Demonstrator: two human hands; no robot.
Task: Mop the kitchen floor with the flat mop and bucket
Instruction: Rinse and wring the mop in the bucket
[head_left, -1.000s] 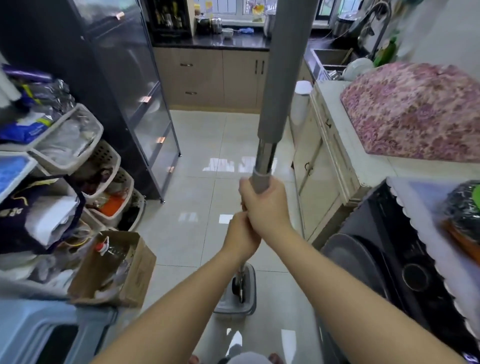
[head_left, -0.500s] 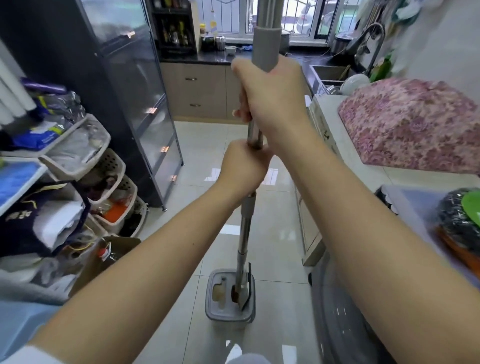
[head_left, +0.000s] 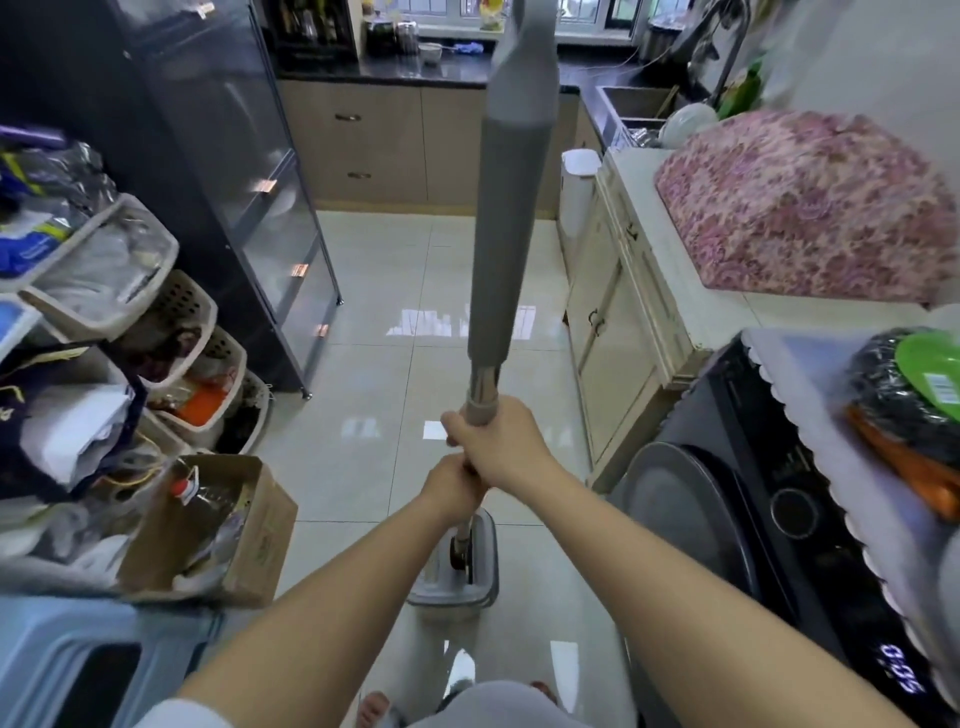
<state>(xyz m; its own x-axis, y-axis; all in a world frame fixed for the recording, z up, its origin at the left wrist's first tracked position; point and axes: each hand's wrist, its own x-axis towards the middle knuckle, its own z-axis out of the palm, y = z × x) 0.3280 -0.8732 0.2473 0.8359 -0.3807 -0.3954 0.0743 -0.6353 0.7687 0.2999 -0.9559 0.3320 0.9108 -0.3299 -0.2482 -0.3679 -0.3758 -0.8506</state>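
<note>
While both hands sit low at lower centre, having dropped from raised position half second back, grey flat mop pole plunged down again into small grey plastic bucket on glossy beige tiled floor: likely pump-rinsing stroke, mopping proper not yet begun. Right hand wraps chrome shaft just under matte sleeve; left hand clasps directly below, touching. Mop head hidden inside bucket.

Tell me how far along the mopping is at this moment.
Done: nothing certain; the floor shines, but wetness is unclear. In hand: left hand and right hand grip the mop pole, its lower end inside the bucket. Left: mopping the tiles.
</note>
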